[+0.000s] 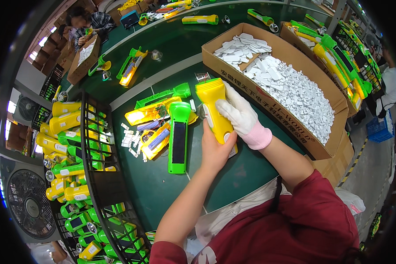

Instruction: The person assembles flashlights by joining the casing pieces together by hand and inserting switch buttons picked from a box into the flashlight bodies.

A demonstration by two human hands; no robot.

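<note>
A yellow flashlight housing (212,93) is held over the green table between my two hands, its wide head pointing away from me. My left hand (216,147), bare, wraps round the lower end of the body. My right hand (238,112), in a white glove with a pink cuff, presses along its right side with the fingers closed over it. Just left of it lies a green flashlight housing (178,136) with a dark panel. Behind that are opened yellow shells (145,113) with wires and a green half shell (165,94). Small white pieces (128,138) lie scattered beside them.
A black crate (99,171) packed with yellow and green flashlights stands at the left. At the right, a cardboard box (277,103) holds many white plastic parts. Flashlight pieces and reflectors (156,55) sit on the far belt (171,37). Another person (92,26) works at far left.
</note>
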